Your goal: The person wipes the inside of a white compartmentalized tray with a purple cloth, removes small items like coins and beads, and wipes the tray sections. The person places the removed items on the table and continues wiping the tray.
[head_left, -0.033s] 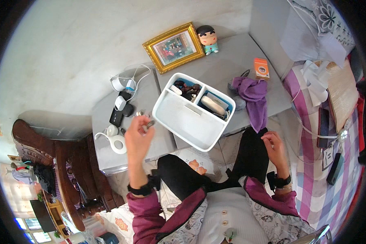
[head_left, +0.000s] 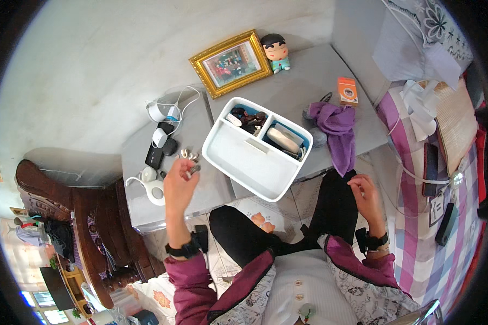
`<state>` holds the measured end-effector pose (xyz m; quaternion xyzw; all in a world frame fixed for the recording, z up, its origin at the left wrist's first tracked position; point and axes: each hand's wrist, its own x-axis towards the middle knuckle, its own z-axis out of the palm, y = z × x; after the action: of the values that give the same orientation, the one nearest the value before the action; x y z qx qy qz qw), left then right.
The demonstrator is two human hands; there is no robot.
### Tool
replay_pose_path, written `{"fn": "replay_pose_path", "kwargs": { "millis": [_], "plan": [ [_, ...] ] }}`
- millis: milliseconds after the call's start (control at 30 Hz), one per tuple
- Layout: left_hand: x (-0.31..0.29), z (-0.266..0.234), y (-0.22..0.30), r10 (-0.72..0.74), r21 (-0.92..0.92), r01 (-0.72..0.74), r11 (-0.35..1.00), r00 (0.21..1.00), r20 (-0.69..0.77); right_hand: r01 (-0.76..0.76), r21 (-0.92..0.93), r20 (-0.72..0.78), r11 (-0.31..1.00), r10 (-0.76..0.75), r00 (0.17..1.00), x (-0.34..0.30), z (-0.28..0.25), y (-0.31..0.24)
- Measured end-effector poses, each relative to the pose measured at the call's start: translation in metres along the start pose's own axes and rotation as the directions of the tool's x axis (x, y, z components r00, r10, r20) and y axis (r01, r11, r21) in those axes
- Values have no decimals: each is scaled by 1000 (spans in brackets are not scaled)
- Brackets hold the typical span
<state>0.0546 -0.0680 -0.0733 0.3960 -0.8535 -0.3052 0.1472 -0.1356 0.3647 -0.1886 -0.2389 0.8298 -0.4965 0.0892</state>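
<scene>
Head view: I saw the person seated at a grey desk (head_left: 214,187), the left hand (head_left: 180,183) hanging over its left half, not far from the near edge. Thumb and forefinger of that hand were pinching a small metallic piece (head_left: 194,169). Just beyond the fingertips, towards the far edge, more shiny bits (head_left: 188,155) lay on the top.

Along the left edge I noticed a white round-headed gadget (head_left: 155,190), a flat black box (head_left: 154,156) and a white charger (head_left: 159,137).

The right hand (head_left: 366,195) hung beside the right knee (head_left: 336,195), out in front of the near edge. Its fingers were loosely curled; I couldn't tell whether the tips met.

Between the two hands, across the middle of the desk, sat a white tray (head_left: 249,168), its nearest corner covering part of the near edge. Dark items (head_left: 261,116) filled one small compartment, and a cream oval thing (head_left: 283,138) lay in the other.

A gold-framed picture (head_left: 230,64) and a figurine (head_left: 276,51) stood at the far edge. Towards the right edge lay a purple cloth (head_left: 339,132), near an orange box (head_left: 347,91).
</scene>
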Motion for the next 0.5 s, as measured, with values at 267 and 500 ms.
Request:
{"fn": "replay_pose_path", "kwargs": {
  "millis": [267,500],
  "plan": [
    [13,19,-112,105,251,-75,965,988,-110,10,6,13,1000,-10,1000,6,0,-15],
    [-10,48,-71,291,218,-218,951,870,-399,146,-242,-141,959,-184,973,78,-12,-48]
  ]
}}
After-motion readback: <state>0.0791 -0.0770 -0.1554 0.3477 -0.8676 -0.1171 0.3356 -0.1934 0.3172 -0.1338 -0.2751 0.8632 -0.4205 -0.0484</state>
